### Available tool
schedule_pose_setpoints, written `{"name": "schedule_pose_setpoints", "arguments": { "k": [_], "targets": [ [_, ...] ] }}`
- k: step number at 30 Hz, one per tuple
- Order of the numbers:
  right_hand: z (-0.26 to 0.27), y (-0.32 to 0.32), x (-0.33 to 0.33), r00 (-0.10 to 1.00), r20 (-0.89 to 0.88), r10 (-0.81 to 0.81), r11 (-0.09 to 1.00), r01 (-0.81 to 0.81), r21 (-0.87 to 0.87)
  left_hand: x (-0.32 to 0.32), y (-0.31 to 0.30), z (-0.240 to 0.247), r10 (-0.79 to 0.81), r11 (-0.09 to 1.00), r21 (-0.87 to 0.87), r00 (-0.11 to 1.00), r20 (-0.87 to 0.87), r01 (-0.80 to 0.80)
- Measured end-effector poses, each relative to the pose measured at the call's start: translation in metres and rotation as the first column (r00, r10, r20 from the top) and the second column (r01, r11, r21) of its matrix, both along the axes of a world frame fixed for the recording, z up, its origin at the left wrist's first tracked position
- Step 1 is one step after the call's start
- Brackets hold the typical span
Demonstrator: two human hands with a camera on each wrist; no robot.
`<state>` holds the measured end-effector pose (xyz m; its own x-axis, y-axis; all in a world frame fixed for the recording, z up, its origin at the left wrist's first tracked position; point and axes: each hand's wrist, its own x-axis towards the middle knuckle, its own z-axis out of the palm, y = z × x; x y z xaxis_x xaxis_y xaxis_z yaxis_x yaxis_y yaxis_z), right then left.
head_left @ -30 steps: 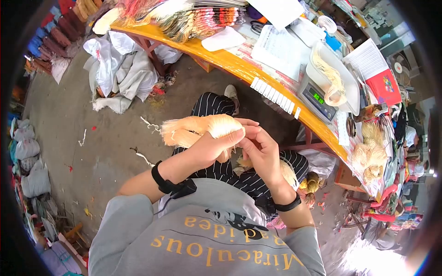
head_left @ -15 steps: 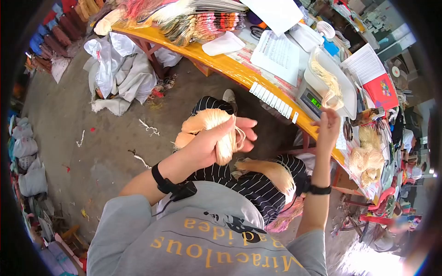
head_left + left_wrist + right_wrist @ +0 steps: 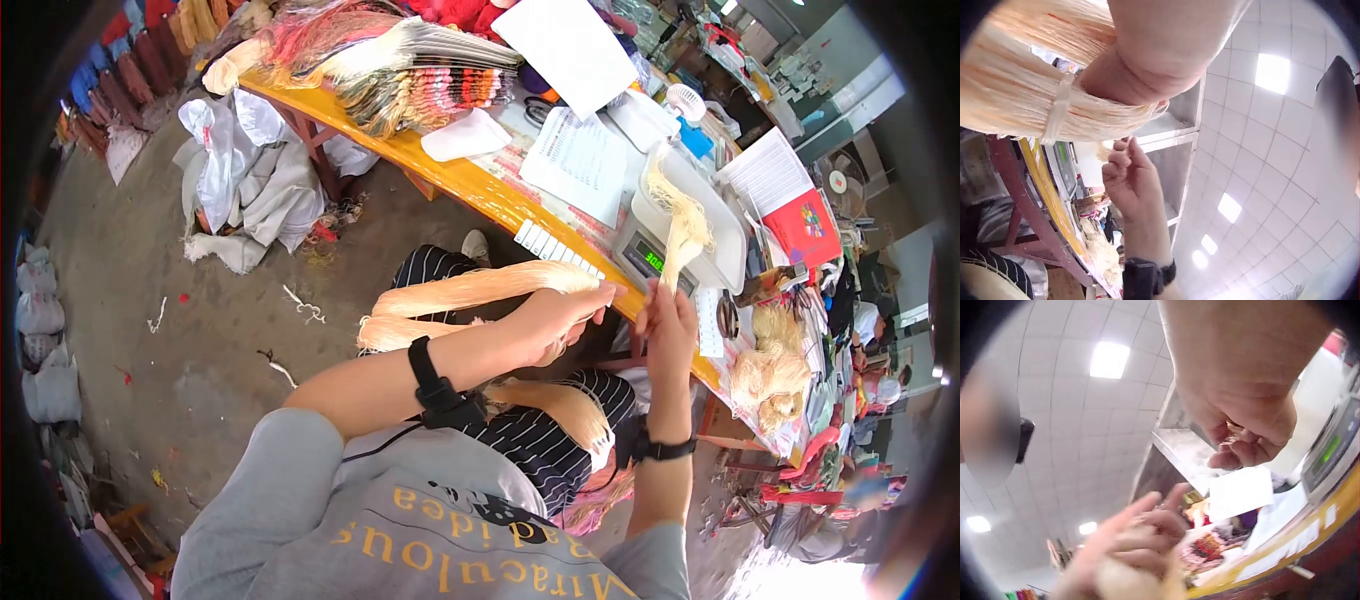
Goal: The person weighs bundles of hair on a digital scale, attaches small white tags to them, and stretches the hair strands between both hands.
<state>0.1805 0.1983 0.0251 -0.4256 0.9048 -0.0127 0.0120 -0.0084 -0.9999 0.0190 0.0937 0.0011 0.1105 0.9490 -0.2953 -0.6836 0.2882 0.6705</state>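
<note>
A long peach-cream yarn skein (image 3: 480, 287) hangs folded from my left hand (image 3: 558, 325), which grips it near one end. A pale band (image 3: 1058, 109) circles the skein in the left wrist view. My right hand (image 3: 670, 325) pinches the lower end of a pale yarn bundle (image 3: 685, 235), whose upper part lies in a white plastic tray (image 3: 728, 250). The tray sits on a digital scale (image 3: 640, 250) with a lit green display. Curled fingertips of the right hand show in the right wrist view. Another peach skein (image 3: 555, 405) rests on the lap.
A yellow-edged table (image 3: 470, 195) carries printed sheets (image 3: 580, 165), colourful yarn bundles (image 3: 430, 95) and a small fan (image 3: 686, 100). White tags (image 3: 550, 245) line its edge. Cream yarn (image 3: 775, 355) lies at the right end. White sacks (image 3: 250, 180) lie on the floor.
The right hand left the skein, reached to the tray and now pulls the pale yarn over its edge. The left hand moved right toward the table with the skein, which now hangs longer.
</note>
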Motion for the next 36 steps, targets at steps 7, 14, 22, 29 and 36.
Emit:
{"name": "schedule_pose_setpoints", "arguments": {
  "k": [7, 14, 22, 29, 36],
  "targets": [
    [0.008, -0.047, 0.012, 0.986, 0.02, 0.163, 0.985, -0.162, -0.054, 0.022, 0.023, 0.0, -0.077, 0.996, 0.043, 0.993, 0.084, 0.074],
    [0.012, -0.054, 0.009, 0.994, 0.007, 0.107, 0.994, -0.106, -0.03, 0.022, 0.022, 0.001, 0.057, 0.997, -0.047, 0.998, -0.017, -0.058],
    [0.015, -0.057, 0.006, 0.988, 0.081, 0.132, 0.991, -0.133, 0.005, 0.019, 0.014, 0.013, 0.012, 1.0, -0.009, 0.998, -0.064, -0.013],
    [0.014, -0.061, 0.004, 0.989, 0.103, 0.106, 0.992, -0.112, 0.058, 0.023, 0.02, 0.002, 0.013, 0.983, 0.184, 1.0, 0.019, -0.017],
    [0.015, -0.061, 0.004, 0.987, 0.132, 0.094, 0.991, -0.106, 0.086, 0.023, 0.018, 0.003, 0.14, 0.99, -0.018, 0.988, 0.064, -0.139]
  ]
}}
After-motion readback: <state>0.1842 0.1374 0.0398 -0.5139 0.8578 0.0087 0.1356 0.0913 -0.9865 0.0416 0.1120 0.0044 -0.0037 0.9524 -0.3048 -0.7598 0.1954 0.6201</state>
